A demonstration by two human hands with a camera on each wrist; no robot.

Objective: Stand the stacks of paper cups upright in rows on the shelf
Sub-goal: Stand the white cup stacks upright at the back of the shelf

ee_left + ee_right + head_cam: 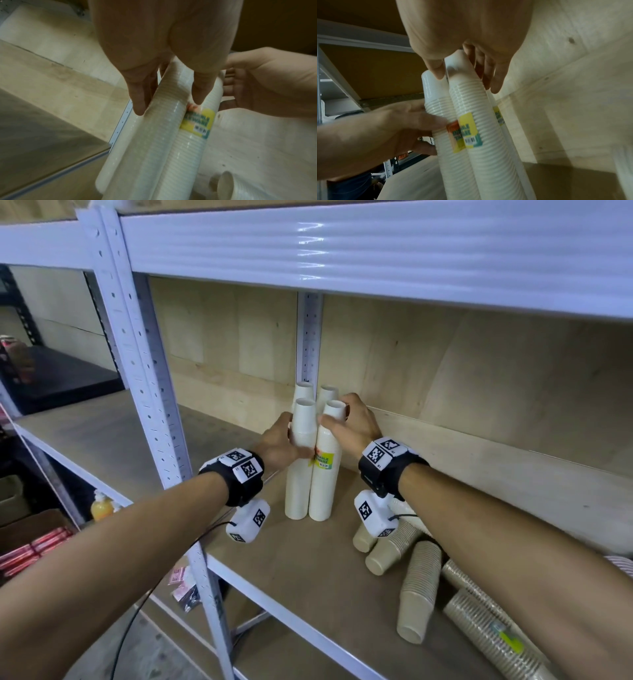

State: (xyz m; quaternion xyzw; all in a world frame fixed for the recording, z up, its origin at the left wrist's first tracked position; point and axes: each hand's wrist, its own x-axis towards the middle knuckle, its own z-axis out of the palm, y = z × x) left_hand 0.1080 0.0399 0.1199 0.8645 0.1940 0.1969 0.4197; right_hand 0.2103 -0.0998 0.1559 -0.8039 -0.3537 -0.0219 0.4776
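While both arms reach out over the shelf board [298, 573], the left hand [279, 441] wraps around the near-left white stack [301, 460] about a third of the way down, thumb on the near side and the other fingers curled around the far-left side. In the left wrist view the thumb and fingers [137, 97] straddle that stack, clearly gripping it. The right hand [354, 424] sits higher, curled around the top cup of the near-right white stack [327, 470], with the thumb on the near-left side and fingers [494, 75] hooked over the far side (the right wrist view shows them pressed close together against the cup wall).

Counting: four white stacks standing upright in a tight two-by-two block, toward the left end of the shelf just in front of the rear metal post [309, 337]. The two near ones touch each other along their sides; the far pair [317, 395] only shows its tops behind them. The near-right stack has a yellow label [323, 462] facing the camera.

Off to the near right, beige stacks [418, 587] are lying on their sides on the same board, fanned out. I count at least four, but the right forearm covers part of the pile so I can't tell exactly.
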